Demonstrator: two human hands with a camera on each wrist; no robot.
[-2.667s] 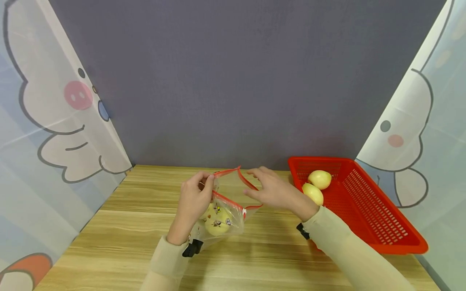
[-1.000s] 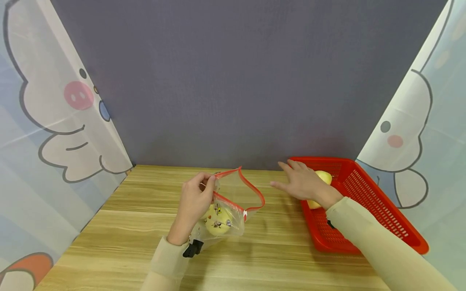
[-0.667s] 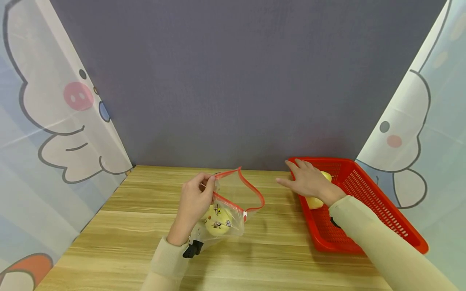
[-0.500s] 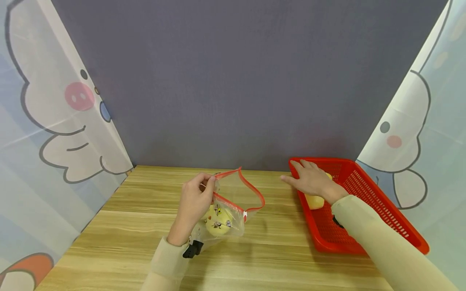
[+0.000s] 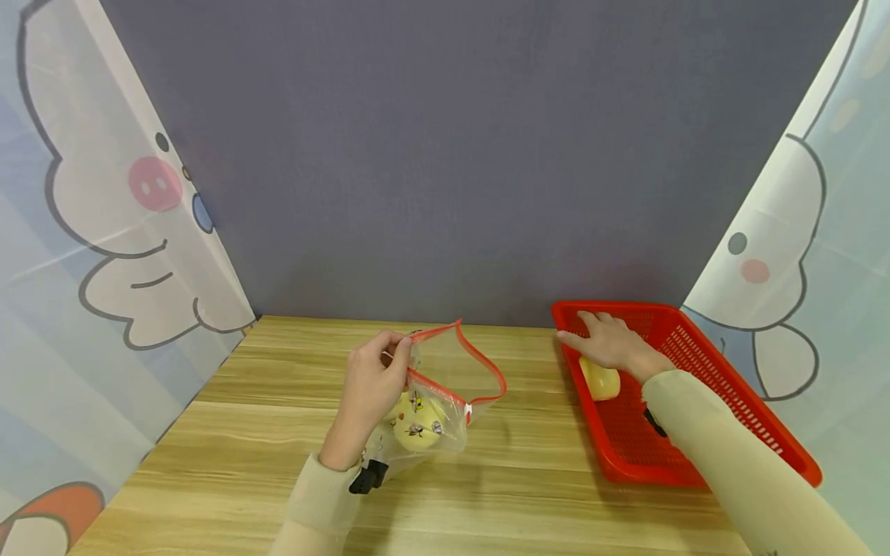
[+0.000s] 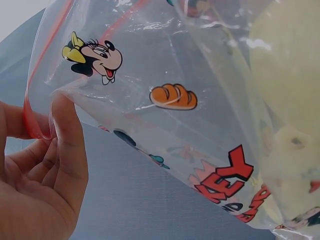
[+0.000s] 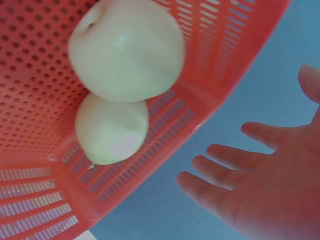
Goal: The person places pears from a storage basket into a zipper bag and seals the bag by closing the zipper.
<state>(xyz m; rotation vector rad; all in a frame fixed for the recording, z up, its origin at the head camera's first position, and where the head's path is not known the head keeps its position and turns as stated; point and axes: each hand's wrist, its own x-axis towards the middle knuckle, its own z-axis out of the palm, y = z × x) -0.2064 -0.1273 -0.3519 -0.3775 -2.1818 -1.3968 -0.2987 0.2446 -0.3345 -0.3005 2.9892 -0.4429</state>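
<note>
My left hand (image 5: 371,378) pinches the edge of a clear zip bag (image 5: 445,378) beside its red zip strip. The bag's mouth gapes to the right, and a white slider sits on the strip. Pale yellow apples (image 5: 417,432) lie inside, seen through printed cartoon film. In the left wrist view, thumb and fingers close on the red-edged plastic (image 6: 34,117). My right hand (image 5: 612,344) is over the left part of a red basket, fingers spread and holding nothing. Two apples lie there; the nearer apple (image 5: 601,380) shows below the hand, and the farther apple (image 7: 111,129) appears in the right wrist view.
The red plastic basket (image 5: 619,467) with slotted walls stands at the right of the wooden table (image 5: 278,425). A grey panel (image 5: 445,193) rises behind the table. Cartoon-printed curtains (image 5: 62,332) hang at both sides.
My right hand has left the bag's mouth and moved right, then lower over the basket, covering the farther apple in the head view. The left hand and bag have stayed in place.
</note>
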